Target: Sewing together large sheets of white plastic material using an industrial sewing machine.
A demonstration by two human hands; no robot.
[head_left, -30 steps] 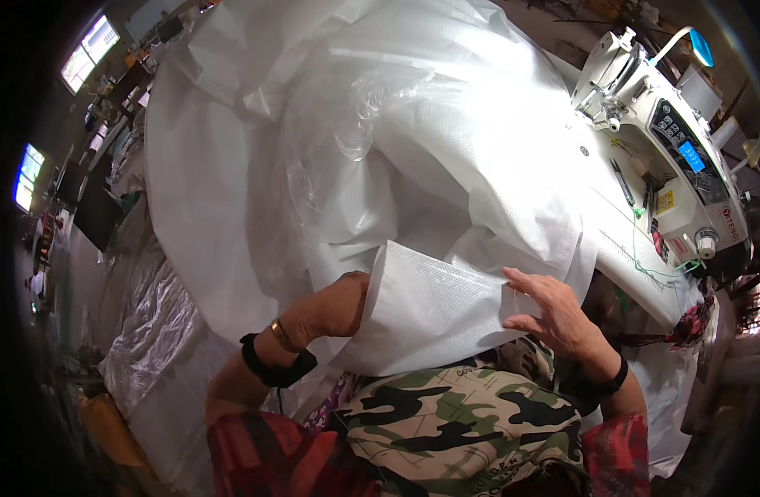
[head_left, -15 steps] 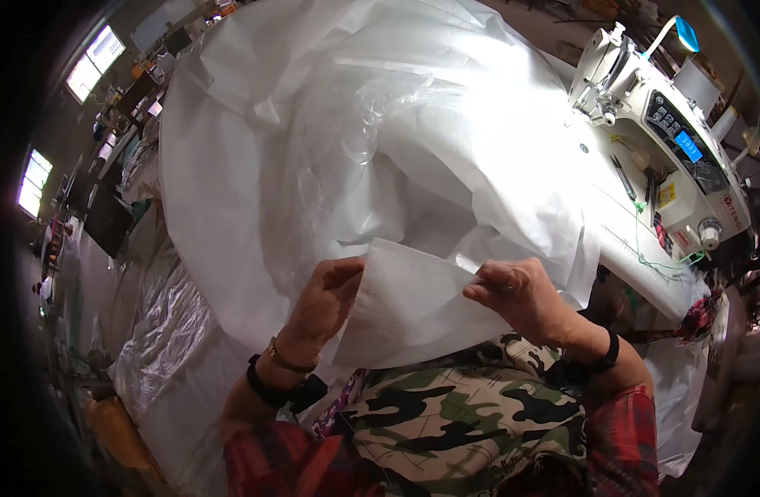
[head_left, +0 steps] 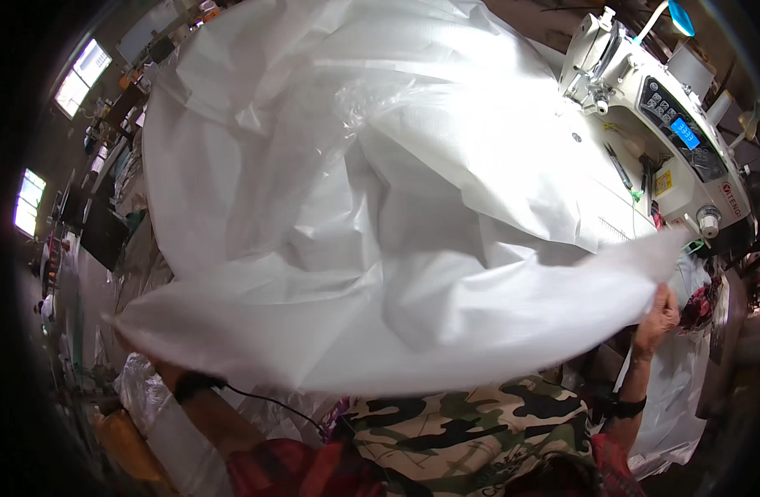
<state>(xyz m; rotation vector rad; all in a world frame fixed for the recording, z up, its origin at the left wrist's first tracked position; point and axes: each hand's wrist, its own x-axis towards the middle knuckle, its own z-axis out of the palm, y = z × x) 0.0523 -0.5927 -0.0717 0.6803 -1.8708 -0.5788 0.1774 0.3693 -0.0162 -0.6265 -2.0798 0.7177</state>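
Observation:
A large white woven-looking plastic sheet [head_left: 314,331] spreads in front of me in loose folds, its near edge stretched between my two hands. At the far left, my left hand [head_left: 132,344] grips the edge from behind; the sheet covers most of its fingers. Over on the right, my right hand [head_left: 663,313] pinches the sheet's other end between thumb and fingers, close to the front of the sewing machine [head_left: 686,157]. The sheet's near side is lifted and blurred by motion. A crinkled clear plastic film [head_left: 372,103] shows on the sheet's far part.
On the machine bed lie dark-handled snips [head_left: 618,166] and green thread [head_left: 637,195]. A lamp with a blue head [head_left: 680,18] rises above the machine. Clear plastic wrapping [head_left: 140,385] and a brown bundle [head_left: 130,447] sit low on the left.
My hands have moved from close together in front of me to far apart, left and right. The small piece of sheet between them has opened into a wide stretched edge.

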